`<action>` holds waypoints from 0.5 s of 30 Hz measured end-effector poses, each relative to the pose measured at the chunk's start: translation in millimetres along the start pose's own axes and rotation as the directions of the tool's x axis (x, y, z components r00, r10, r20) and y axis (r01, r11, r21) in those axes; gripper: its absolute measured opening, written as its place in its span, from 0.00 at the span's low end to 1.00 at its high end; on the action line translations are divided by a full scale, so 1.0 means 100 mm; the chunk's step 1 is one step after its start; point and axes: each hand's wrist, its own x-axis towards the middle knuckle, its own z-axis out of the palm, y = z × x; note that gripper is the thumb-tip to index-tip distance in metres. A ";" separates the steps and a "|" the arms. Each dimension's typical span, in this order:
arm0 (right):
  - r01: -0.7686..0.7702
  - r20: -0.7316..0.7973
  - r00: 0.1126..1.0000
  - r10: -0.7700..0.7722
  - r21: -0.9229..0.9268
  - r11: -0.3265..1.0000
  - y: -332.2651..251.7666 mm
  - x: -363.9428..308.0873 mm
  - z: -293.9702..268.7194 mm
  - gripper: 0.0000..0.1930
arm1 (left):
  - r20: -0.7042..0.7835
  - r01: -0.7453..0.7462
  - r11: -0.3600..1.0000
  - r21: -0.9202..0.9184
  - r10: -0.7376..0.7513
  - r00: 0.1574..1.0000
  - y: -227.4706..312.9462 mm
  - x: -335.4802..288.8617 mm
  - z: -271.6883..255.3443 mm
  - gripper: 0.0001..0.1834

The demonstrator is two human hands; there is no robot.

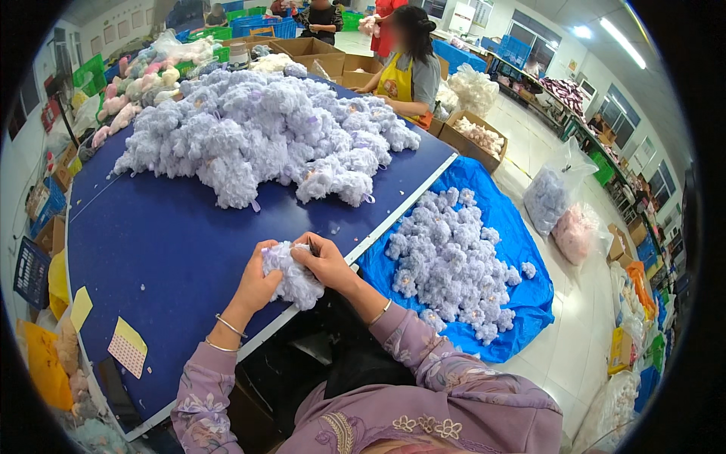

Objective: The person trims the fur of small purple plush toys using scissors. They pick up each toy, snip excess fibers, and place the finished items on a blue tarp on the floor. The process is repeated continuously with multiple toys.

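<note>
Sitting between hands (259,281) (331,265) — lavender plush (298,290), gripped

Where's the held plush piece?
In the head view, the plush piece is between left hand and right hand, over the edge of the blue table, left of the blue sheet.

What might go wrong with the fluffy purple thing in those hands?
The dark little tool in the right hand might poke a finger if it's sharp; its tip is hard to see.

The fluffy piece is by the edge of the table, so it may drop if the left hand and right hand let go.
</note>
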 end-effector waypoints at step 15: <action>0.023 -0.011 1.000 -0.023 0.041 0.999 -0.01 0.00 0.00 0.11 | 0.033 -0.003 0.993 -0.119 0.007 0.999 -0.01 -0.03 0.02 0.25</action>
